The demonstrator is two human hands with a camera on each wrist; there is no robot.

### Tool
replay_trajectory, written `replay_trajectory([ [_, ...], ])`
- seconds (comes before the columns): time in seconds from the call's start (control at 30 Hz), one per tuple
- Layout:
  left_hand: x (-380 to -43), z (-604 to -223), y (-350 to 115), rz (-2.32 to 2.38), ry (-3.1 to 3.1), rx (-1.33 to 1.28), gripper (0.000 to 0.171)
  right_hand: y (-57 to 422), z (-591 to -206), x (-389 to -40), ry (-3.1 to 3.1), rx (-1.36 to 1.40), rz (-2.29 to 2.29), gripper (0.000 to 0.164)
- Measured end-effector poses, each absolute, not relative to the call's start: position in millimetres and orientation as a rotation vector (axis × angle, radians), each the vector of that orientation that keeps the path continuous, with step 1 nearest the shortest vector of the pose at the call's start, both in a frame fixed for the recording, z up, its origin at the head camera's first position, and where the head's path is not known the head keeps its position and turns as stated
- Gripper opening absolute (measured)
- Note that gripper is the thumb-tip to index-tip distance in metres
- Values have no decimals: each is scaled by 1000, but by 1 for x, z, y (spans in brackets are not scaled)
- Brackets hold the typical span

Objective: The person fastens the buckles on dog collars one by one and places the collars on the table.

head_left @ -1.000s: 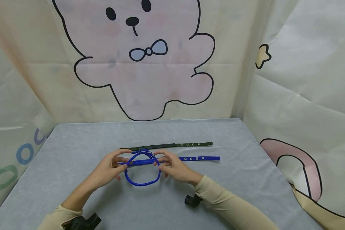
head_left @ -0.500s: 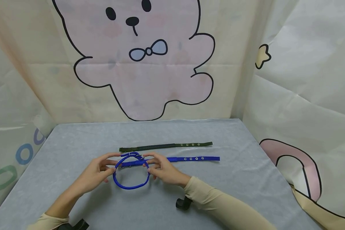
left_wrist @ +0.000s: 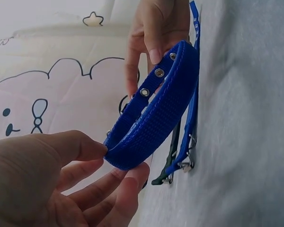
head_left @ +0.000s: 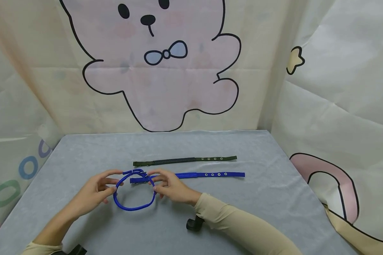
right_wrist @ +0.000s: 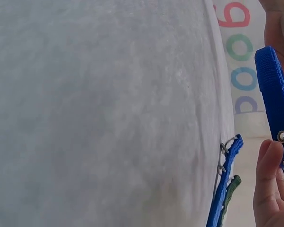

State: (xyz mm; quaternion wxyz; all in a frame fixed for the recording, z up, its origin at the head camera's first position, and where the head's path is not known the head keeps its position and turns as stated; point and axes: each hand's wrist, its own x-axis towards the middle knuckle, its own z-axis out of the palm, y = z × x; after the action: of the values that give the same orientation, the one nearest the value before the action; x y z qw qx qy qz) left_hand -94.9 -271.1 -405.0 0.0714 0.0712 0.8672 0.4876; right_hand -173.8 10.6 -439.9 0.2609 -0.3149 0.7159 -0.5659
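A blue pet collar (left_wrist: 163,116), fastened into a loop with metal eyelets along its strap, is held up above the table between both hands. My left hand (head_left: 90,194) pinches its left side between thumb and fingers. On the opposite side my right hand (head_left: 173,189) grips the loop, its thumb beside an eyelet in the right wrist view. A second blue collar (head_left: 207,175) lies stretched flat on the table behind the loop, partly hidden by the right hand. Farther back, a dark green collar (head_left: 175,161) lies straight, roughly parallel to it.
A grey cloth covers the table (head_left: 261,212). Behind it hangs a cream curtain (head_left: 178,92) printed with a cartoon bear, and printed sheets stand at both sides. A black wrist camera (head_left: 195,224) hangs under the right sleeve, close over the cloth.
Both hands have carried the looped blue collar to the left and slightly nearer. More of the flat blue collar and the green collar's left end now show. Those two collars stay in place.
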Motion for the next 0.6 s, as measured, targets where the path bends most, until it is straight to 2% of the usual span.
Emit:
replay_trajectory([
  [0.6,-83,-410,-312,1338,2624,127,51,-35,-441,-162,1852,-833,-1508,50],
])
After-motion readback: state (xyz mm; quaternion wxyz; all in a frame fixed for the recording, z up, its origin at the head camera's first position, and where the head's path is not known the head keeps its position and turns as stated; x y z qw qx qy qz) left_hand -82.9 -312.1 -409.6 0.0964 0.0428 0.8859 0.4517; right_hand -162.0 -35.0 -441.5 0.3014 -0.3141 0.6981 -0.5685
